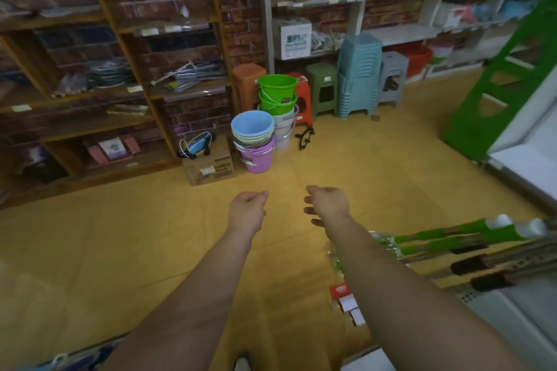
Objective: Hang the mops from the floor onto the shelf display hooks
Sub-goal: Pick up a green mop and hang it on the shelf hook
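Observation:
Several mops (470, 242) with green and black grips on metal poles lie at the lower right, their handles running off the right edge. Packaged mop heads (346, 300) with red and white labels lie on the yellow floor under my right forearm. My left hand (247, 210) and my right hand (327, 202) reach forward over the bare floor, fingers loosely curled, holding nothing. Neither hand touches a mop. No display hooks are clearly visible.
Stacked plastic buckets (256, 141) and stools (358, 75) stand against the far shelves. A cardboard box (209, 169) sits by the wooden shelf unit (90, 93) on the left. A green rack (494, 90) and a white counter (530, 159) stand at the right.

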### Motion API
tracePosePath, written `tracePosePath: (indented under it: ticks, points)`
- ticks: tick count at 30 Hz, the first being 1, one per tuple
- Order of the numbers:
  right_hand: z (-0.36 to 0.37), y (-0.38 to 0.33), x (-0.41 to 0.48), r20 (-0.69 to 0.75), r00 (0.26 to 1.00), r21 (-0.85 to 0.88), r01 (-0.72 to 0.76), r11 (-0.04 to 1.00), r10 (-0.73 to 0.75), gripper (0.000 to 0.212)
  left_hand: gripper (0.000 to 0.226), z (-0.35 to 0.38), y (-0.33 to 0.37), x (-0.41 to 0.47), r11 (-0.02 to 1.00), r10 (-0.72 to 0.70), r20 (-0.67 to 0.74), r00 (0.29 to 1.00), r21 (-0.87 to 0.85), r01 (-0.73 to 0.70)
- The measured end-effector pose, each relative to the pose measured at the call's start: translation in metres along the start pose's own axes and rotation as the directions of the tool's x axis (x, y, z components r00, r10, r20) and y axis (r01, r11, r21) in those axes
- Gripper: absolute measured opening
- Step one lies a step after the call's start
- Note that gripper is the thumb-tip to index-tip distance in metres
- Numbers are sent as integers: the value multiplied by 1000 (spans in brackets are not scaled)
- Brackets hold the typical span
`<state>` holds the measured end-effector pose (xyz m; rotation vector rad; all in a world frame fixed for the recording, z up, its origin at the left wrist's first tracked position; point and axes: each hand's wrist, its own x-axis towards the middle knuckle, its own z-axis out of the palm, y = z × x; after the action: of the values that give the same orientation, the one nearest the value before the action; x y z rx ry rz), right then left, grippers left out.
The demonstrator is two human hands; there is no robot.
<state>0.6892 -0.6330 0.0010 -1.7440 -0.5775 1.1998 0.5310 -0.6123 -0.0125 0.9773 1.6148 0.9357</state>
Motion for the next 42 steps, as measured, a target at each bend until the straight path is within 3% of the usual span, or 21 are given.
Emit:
tracePosePath:
  ticks: [7, 23, 30, 37, 42]
  points:
    - [17, -30, 67, -95, 995, -25, -14, 1000, 12, 23, 30, 32, 20, 87, 1000, 17, 88, 996, 7, -17]
    - [128, -120, 233, -249, 962, 74, -92, 993, 107, 18, 24, 40, 106, 324, 997, 32, 284, 958, 54, -49]
    - [88, -135, 294, -341, 927, 146, -110, 983, 155, 14, 15, 121, 131, 361, 991, 14, 396, 918, 116, -65]
    - [4, -146, 357, -425, 882, 251, -101, 963, 203, 21, 23, 236, 159, 370, 972, 18, 496, 868, 194, -131]
    - [-68, -146, 378, -520, 822, 324, -61, 944, 232, 20, 24, 322, 171, 354, 956, 32, 610, 792, 211, -202]
